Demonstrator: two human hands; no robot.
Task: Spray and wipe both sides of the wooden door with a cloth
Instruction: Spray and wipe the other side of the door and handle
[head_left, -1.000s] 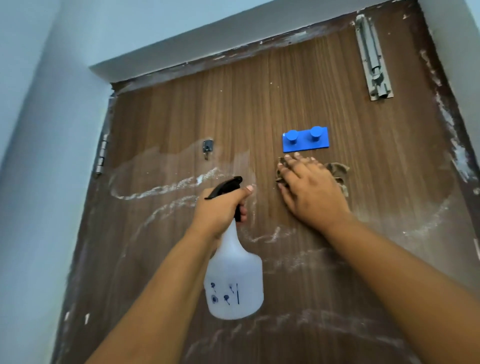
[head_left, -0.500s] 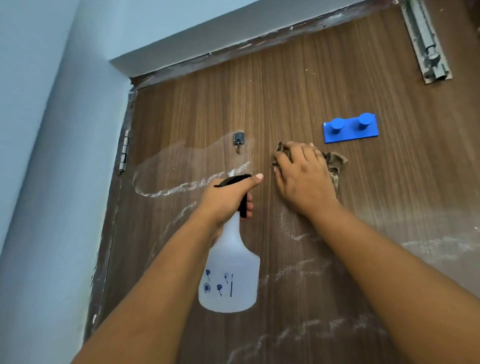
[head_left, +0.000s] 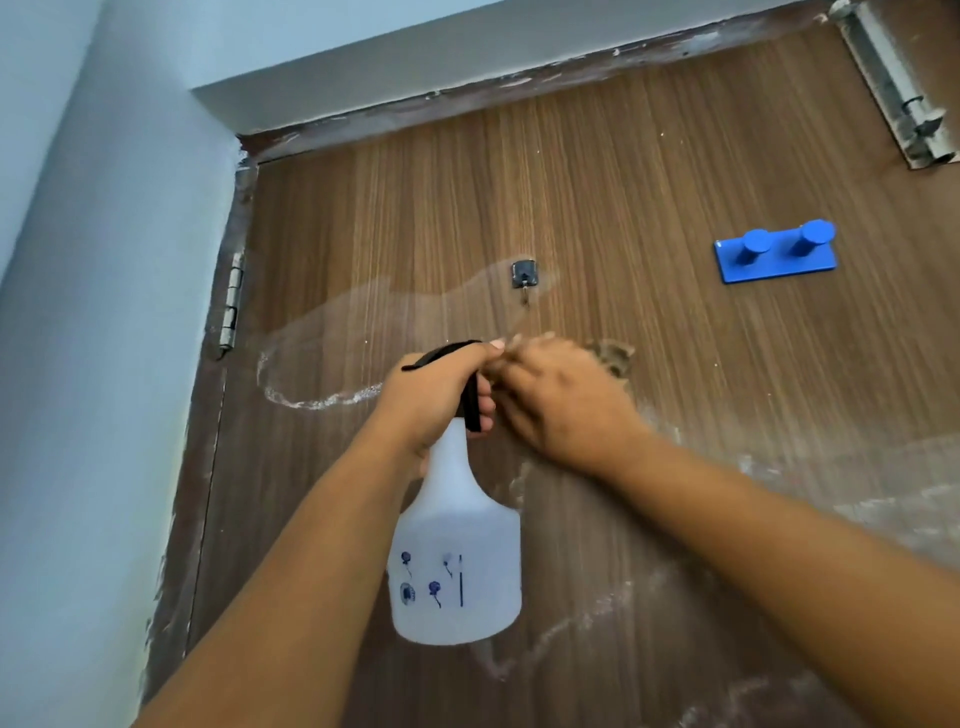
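The wooden door (head_left: 597, 197) fills the view, streaked with white foam lines and a damp patch at centre left. My left hand (head_left: 434, 392) grips the neck and black trigger of a white spray bottle (head_left: 457, 561), which hangs upright in front of the door. My right hand (head_left: 561, 400) presses a brown cloth (head_left: 615, 356) flat against the door, just right of the bottle's head; only a corner of the cloth shows past my fingers, which are blurred.
A blue two-peg hook rack (head_left: 776, 254) is fixed at upper right. A small metal hook (head_left: 524, 275) sits above my hands. A grey slide bolt (head_left: 898, 88) is at top right, a hinge (head_left: 232, 306) on the left edge, beside the pale blue wall (head_left: 104, 312).
My right hand has slid the cloth leftward across the door until it sits beside the bottle's head. The view has shifted left, so the blue rack and bolt lie further right.
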